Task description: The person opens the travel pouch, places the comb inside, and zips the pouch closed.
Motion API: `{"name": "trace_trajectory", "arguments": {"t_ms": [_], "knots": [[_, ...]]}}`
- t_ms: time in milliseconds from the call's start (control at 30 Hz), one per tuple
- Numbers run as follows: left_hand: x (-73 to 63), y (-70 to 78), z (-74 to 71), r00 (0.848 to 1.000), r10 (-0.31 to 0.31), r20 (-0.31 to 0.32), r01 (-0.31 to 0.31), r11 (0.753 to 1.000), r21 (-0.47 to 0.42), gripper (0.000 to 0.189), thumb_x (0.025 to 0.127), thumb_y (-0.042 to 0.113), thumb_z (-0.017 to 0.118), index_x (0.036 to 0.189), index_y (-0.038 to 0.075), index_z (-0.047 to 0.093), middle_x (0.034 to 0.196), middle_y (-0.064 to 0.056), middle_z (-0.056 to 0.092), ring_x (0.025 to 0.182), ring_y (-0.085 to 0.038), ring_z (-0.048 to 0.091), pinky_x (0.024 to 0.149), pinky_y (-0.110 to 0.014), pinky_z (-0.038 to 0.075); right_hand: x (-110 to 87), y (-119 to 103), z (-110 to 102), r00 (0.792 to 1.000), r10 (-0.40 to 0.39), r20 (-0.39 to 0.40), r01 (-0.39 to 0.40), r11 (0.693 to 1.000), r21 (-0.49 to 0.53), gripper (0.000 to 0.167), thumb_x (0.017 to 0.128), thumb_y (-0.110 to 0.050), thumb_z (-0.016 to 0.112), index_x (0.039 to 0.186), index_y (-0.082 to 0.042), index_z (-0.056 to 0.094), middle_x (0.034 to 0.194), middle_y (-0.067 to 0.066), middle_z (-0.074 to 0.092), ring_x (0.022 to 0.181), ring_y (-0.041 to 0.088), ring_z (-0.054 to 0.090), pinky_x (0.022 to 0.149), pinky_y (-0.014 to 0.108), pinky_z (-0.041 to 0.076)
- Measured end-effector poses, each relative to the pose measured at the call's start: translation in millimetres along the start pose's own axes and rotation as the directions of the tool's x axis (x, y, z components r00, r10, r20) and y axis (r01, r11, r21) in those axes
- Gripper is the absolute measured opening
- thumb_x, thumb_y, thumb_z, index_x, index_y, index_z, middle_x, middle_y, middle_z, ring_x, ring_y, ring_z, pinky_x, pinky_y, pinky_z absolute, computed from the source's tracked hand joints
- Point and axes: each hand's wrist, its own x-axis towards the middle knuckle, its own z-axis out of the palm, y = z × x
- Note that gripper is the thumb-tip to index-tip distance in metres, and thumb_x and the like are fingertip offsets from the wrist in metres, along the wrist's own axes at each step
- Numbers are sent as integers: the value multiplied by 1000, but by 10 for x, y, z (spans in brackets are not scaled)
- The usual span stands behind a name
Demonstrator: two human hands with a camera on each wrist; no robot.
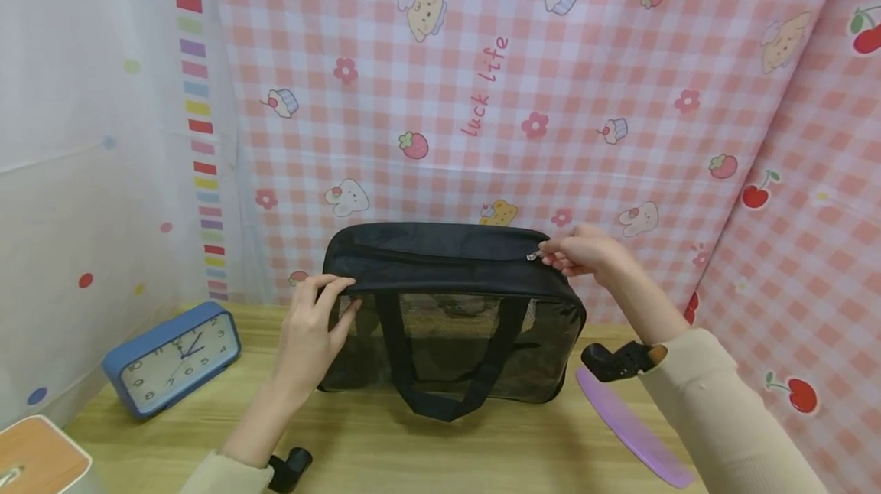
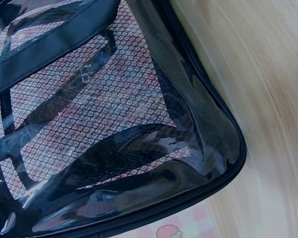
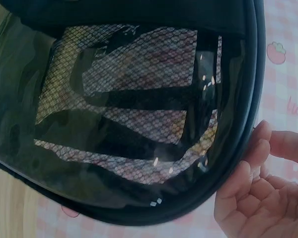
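A black bag (image 1: 454,349) with see-through panels and mesh stands upright on the wooden table, its handle hanging down the front. Along its top a dark zipper line runs from left to right. At the top's right end my right hand (image 1: 581,253) pinches the metal zipper pull (image 1: 532,256). That same hand (image 3: 268,188) shows beside the bag's rounded edge in the right wrist view, where the pull is hidden. My left hand (image 1: 313,337) holds the top left front edge, fingers on top and thumb lower on the front. Only the bag's clear side (image 2: 99,114) appears in the left wrist view.
A blue alarm clock (image 1: 175,356) stands left of the bag. On the right lies a flat purple object (image 1: 629,429), partly under the right arm. A white box with a wooden lid (image 1: 44,456) sits at the front left. A checked pink cloth (image 1: 495,96) hangs behind.
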Motion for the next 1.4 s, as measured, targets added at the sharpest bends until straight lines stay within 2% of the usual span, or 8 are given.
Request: {"name": "trace_trajectory", "arguments": {"t_ms": [133,333,567,800,1067,1133,1300,1400], "knots": [[8,3,13,1000,-7,-2,7,1000,-5,37,67,1,79,101,3,63,98,-15,55,82,-28,51,62,-35,44,19,-57,47,1000,-2,-7,2,1000,-11,29,94,-20,48,106,5,57,61,-10,58,49,-3,47,53,12,45],[10,4,6,1000,-7,5,7,1000,2,37,67,1,79,100,3,63,97,-15,54,81,-27,51,61,-35,43,61,-174,169,998,-49,-26,47,996,-79,29,93,-21,51,101,4,62,64,-9,60,52,-2,49,54,13,47],[6,12,7,1000,-20,12,20,1000,9,35,68,3,78,100,3,63,96,-15,54,78,-27,51,60,-34,43,109,-297,323,998,-61,-14,60,995,-81,28,93,-19,50,102,5,62,62,-9,60,51,-1,51,53,14,46],[8,8,3,1000,-20,18,19,1000,19,35,68,3,78,99,3,63,95,-16,54,76,-27,50,59,-34,42,128,-402,450,995,-97,-18,95,990,-104,27,93,-17,50,97,5,65,62,-7,60,51,1,51,52,15,46],[15,4,9,1000,-17,11,16,1000,24,35,68,4,79,99,3,63,94,-15,54,76,-26,51,58,-34,42,145,-486,557,992,-120,-28,116,987,-107,28,91,-16,52,67,-7,64,61,-5,61,48,1,49,52,16,47],[16,1,7,1000,-16,13,15,999,29,35,67,4,79,98,3,63,94,-15,54,76,-26,51,57,-34,43,141,-507,577,993,-113,-31,109,988,-110,27,91,-16,52,70,-5,65,60,-6,60,48,1,48,52,16,46],[23,0,-3,1000,-13,21,12,999,29,36,66,4,80,98,3,63,92,-15,54,77,-26,51,58,-34,44,138,-542,599,996,-89,-32,85,990,-116,26,92,-17,51,91,2,68,61,-6,59,47,1,47,53,16,46],[33,1,-5,1000,-11,22,11,1000,24,36,66,4,80,98,3,63,92,-14,54,77,-26,51,58,-34,45,150,-550,600,996,-85,-29,81,991,-107,26,92,-18,51,94,3,67,61,-6,59,47,1,46,54,16,45]]}}
